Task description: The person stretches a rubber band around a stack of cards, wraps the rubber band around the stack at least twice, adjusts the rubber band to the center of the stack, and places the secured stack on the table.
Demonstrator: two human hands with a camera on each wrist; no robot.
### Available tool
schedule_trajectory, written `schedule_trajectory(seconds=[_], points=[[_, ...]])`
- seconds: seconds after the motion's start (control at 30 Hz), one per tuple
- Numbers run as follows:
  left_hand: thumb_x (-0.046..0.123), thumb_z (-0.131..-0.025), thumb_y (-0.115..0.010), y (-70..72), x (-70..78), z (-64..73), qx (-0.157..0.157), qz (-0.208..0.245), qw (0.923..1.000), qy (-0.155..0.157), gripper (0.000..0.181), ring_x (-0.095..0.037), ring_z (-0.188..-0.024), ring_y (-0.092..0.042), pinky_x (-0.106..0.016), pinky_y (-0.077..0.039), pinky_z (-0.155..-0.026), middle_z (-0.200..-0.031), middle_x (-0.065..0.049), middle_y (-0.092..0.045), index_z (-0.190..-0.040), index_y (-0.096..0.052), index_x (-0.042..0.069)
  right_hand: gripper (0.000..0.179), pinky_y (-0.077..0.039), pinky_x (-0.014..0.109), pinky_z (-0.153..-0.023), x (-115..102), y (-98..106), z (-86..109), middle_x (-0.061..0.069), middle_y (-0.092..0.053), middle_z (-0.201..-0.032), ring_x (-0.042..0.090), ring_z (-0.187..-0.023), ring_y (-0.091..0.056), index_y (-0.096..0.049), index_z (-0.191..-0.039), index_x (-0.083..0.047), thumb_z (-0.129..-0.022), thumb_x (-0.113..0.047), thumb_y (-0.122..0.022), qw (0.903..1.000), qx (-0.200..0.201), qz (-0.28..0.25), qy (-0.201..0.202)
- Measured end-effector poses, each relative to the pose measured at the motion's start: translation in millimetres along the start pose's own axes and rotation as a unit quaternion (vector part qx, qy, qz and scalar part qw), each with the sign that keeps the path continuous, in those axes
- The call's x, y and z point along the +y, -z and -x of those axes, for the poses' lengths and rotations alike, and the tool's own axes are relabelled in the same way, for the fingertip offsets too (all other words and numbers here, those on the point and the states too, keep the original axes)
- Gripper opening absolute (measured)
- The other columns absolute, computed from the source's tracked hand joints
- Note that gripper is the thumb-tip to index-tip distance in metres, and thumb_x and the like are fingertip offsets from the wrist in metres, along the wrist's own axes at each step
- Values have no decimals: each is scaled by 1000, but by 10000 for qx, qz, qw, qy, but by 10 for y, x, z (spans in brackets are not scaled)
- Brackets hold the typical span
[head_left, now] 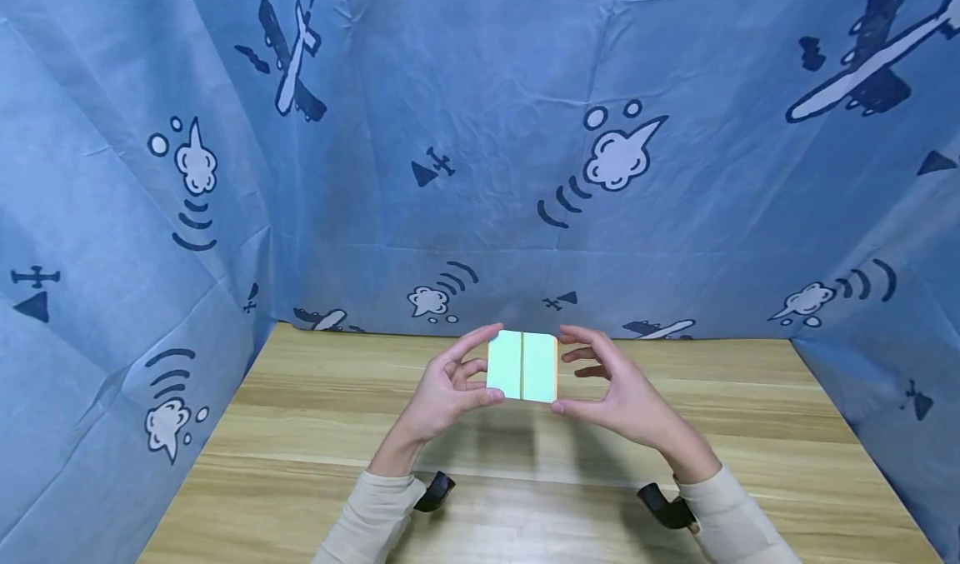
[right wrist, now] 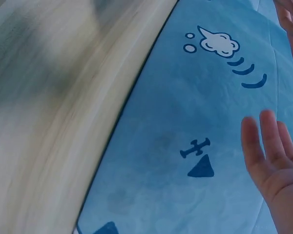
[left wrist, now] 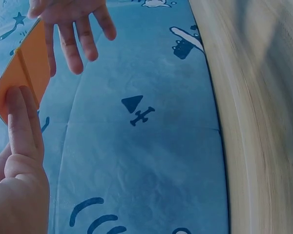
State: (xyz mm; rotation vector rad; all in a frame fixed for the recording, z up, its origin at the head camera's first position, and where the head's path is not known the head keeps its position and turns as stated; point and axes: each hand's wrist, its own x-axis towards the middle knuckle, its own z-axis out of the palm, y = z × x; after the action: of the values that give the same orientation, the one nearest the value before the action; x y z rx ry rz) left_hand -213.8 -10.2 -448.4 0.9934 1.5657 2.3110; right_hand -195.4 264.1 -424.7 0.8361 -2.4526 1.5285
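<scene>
A small, thin two-panel square [head_left: 539, 368] is held up above the table, mint green towards the head view with a brownish line down its middle. Its back [left wrist: 36, 58] is orange with a groove, seen in the left wrist view. My left hand [head_left: 450, 385] pinches the left side, index finger at the top corner and thumb at the bottom one; two fingers press on the orange back. With thumb and index fingertip, my right hand [head_left: 618, 389] holds the right corners. Its other fingers [left wrist: 71, 53] extend away from the square.
A light wood-grain table [head_left: 300, 431] lies under the hands. Blue cloth [head_left: 480, 206] printed with planes and clouds hangs behind the table and along both sides. Black bands with mounts [head_left: 435, 491] sit at both wrists, over light sleeves [head_left: 738, 518].
</scene>
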Motion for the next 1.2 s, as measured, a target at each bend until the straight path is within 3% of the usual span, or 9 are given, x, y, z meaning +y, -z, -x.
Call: schedule_trajectory(seconds=[0.13,0.37,0.53,0.67,0.77,0.93,1.07,1.2], points=[[-10,-82,-76,-24,-12,-20,-14,-34,9999,97,82,-20,-107,-62,-34,-58,-83,-160,-17,-28,-153,-38,3,90,-55,41,-87,-9,-27,4,6,-51,-138,27,-108,-62,-41,-150,-18,-75,-16,-91,9996,-175,-218,-98],[-13,-82,-74,-41,-98,-61,-49,-58,9997,232,84,-20,-108,-62,-34,-57,-84,-159,-13,-31,-155,-36,5,88,-54,42,-86,49,-79,-11,8,-60,-125,23,-97,-64,-42,-149,-9,-76,-19,-90,9998,-128,131,-95],[-15,-82,-72,10,-217,-70,5,54,9990,440,83,-18,-104,-64,-33,-57,-84,-152,-18,-38,-155,-35,4,88,-52,48,-88,174,-82,-22,8,-63,-119,21,-99,-63,-43,-149,-7,-76,-23,-90,9986,-272,242,-374],[-17,-82,-70,56,-316,-80,88,-143,9966,801,86,-22,-105,-65,-34,-56,-87,-141,-27,-46,-156,-31,4,86,-51,52,-88,293,-86,-43,8,-64,-118,23,-99,-63,-46,-146,-5,-75,-25,-91,9975,-382,384,-456],[-13,-82,-73,84,-383,-77,192,-562,9899,1291,92,-32,-116,-61,-38,-54,-92,-147,-30,-41,-158,-25,7,84,-53,50,-85,391,-87,-51,8,-63,-117,26,-98,-62,-49,-143,-3,-74,-26,-91,9960,-440,525,-582],[6,-86,-79,147,-495,-13,319,-1531,9673,1998,95,-43,-139,-38,-48,-37,-110,-158,-29,-24,-160,-21,16,84,-52,37,-72,611,-105,-43,9,-58,-105,26,-87,-58,-51,-142,-1,-72,-25,-92,9861,-705,1145,-973],[13,-89,-77,191,-539,36,440,-1898,9586,2075,87,-43,-146,-25,-52,-25,-116,-163,-23,-18,-159,-25,14,86,-47,34,-71,847,-139,-16,9,-56,-98,25,-84,-53,-50,-142,2,-72,-26,-92,9746,-1053,1511,-1277],[14,-91,-75,218,-540,47,522,-2000,9556,2100,83,-44,-146,-25,-53,-24,-116,-163,-22,-18,-158,-27,11,87,-44,37,-73,997,-178,53,9,-54,-96,25,-86,-49,-50,-142,2,-72,-29,-92,9650,-1306,1663,-1549]])
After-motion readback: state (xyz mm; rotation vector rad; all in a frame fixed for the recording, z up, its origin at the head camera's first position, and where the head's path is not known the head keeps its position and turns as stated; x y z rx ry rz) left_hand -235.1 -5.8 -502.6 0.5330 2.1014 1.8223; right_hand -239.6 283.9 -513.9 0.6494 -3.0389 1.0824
